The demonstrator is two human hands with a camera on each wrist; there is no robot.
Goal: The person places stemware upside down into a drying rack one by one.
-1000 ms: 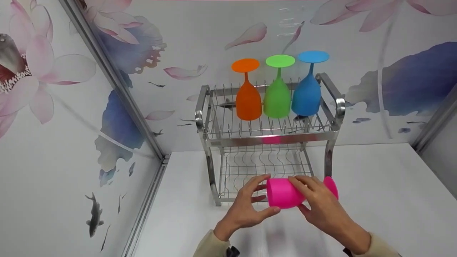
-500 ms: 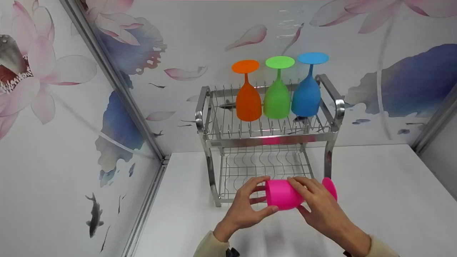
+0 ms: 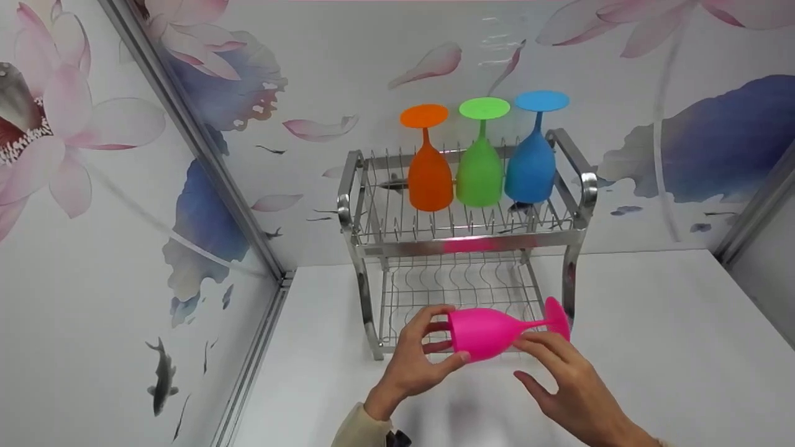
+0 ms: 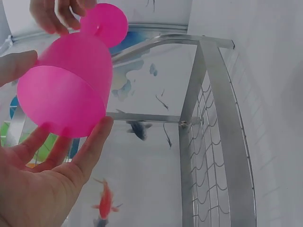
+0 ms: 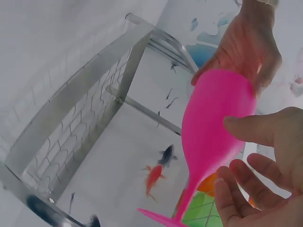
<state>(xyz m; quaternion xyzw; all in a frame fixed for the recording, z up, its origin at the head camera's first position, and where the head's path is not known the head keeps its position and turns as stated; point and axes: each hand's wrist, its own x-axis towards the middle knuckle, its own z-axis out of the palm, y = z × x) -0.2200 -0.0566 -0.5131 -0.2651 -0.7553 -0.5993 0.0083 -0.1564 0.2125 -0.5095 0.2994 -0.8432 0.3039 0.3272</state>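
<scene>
A pink plastic goblet (image 3: 483, 335) lies sideways in the air before the rack, its mouth to the left and its round foot to the right. My left hand (image 3: 417, 354) grips it around the rim, thumb below and fingers on the far side. My right hand (image 3: 574, 385) is beside the lower bowl and stem, fingers loosely bent and thumb held away. Its fingertips are close to the bowl; whether they touch is unclear. In the left wrist view the goblet's open mouth (image 4: 61, 101) faces the camera.
A two-tier metal dish rack (image 3: 397, 249) stands on the white table (image 3: 646, 323) against a flower-patterned wall. Upside down on its top tier are an orange goblet (image 3: 430, 180), a green goblet (image 3: 480, 177) and a blue goblet (image 3: 531, 167). The lower tier has wavy wires.
My right hand has loosened from the pink goblet and drawn down and to the right, baring the stem. The goblet has shifted slightly left in my left hand.
</scene>
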